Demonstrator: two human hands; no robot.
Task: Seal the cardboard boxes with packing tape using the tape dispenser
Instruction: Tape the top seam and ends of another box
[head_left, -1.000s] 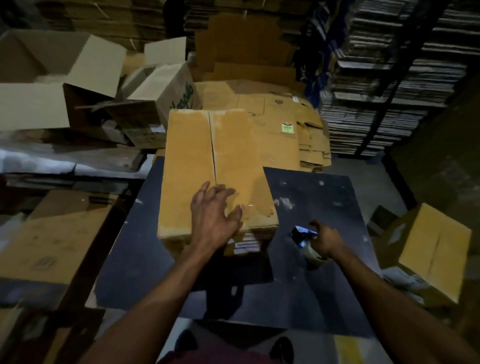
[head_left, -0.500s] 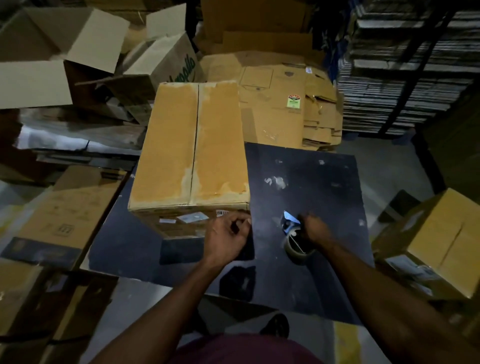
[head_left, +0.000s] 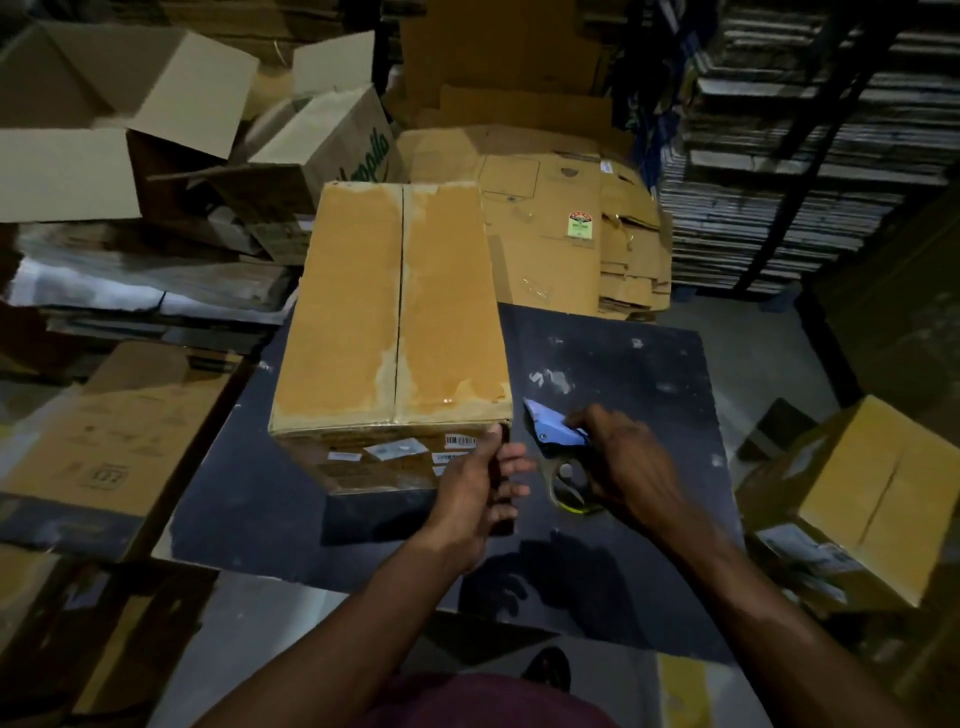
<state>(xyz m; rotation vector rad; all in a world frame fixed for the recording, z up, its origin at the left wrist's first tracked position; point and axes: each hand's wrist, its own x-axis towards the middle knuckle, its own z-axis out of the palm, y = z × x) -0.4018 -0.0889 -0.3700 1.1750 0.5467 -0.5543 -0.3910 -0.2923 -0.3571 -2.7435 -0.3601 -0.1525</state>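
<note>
A tall brown cardboard box (head_left: 395, 312) stands on a dark table (head_left: 623, 374), its two top flaps closed with a bare centre seam. My left hand (head_left: 478, 493) rests against the box's near right corner, thumb up along the edge and fingers loosely spread. Just to its right, my right hand (head_left: 623, 462) grips the tape dispenser (head_left: 558, 447), whose blue blade guard points toward the box and whose tape roll sits low near the table. The dispenser is a short way from the box's right side.
Another closed box (head_left: 878, 499) sits at the right. Open cartons (head_left: 104, 130) and flattened cardboard (head_left: 566, 208) pile up behind the table. More flat boxes (head_left: 114, 441) lie at the left. Stacked sheets (head_left: 810, 156) fill shelves at the back right.
My left hand slid off the box top down to its near right corner. The right hand lifted the dispenser and brought it closer to the box. The view moved nearer.
</note>
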